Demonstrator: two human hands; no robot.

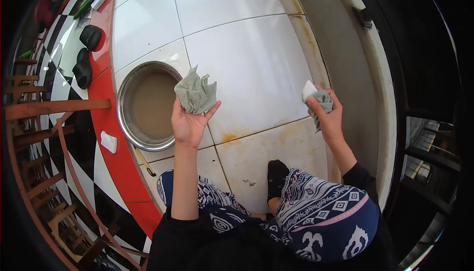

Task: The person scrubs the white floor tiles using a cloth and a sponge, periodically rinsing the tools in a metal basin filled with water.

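On the upturned palm of my left hand [190,125] rests a crumpled grey-green cloth [196,92]. It hides most of the fingers; the thumb and the finger at the other side show along its edges. My right hand [330,115], farther right, is closed round a white block [309,91], perhaps a sponge, together with a bunched grey cloth [323,101]. Just left of my left hand stands a round metal basin [129,132] of cloudy brownish water. Both hands are above white floor tiles [247,68] with orange-brown stains.
Another white block [108,142] lies on the red tile strip [118,172] at left, near black shoes [83,68]. A thin stick-like handle [144,162] lies below the basin. Wooden furniture [59,109] fills the left side. A pale ledge [368,73] runs along the right.
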